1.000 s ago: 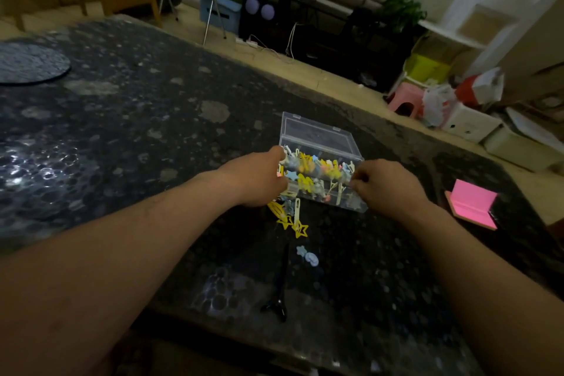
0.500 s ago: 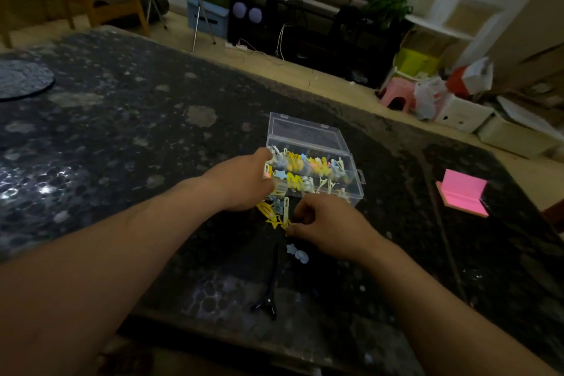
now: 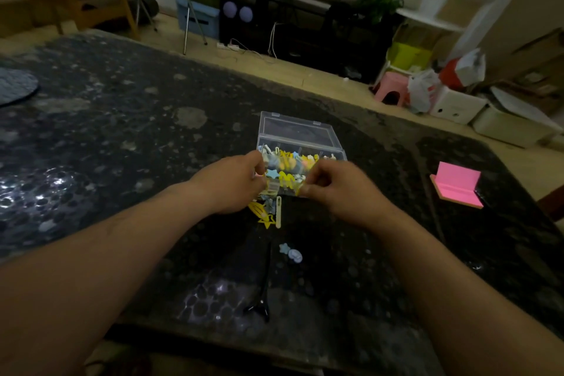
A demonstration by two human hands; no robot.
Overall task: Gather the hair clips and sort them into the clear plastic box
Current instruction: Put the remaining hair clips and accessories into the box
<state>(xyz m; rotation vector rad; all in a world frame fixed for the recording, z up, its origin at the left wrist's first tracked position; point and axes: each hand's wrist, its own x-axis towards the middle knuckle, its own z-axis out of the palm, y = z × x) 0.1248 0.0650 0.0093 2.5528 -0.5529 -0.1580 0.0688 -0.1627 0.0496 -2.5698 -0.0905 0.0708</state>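
We have the clear plastic box open on the dark speckled desk, its lid tipped back on the far side and its compartments already crowded with yellow, blue and orange hair clips. Our left hand rests against the near left corner of the box with its grip curled together; whether it pinches a clip or only steadies the wall we cannot tell. Our right hand has thumb and forefinger clamped on what looks like a small yellow clip at the near edge of the box.

To do this step well, we judge it best to keep the left hand bracing the box so it does not slide, lift the pinched clip clear of the rim, and drop it into a compartment with matching colours without snagging neighbours.

More remains on the desk: a yellow star clip and a pale slim clip just near of the box, a light blue clip nearer still, and a long black clip nearest us.
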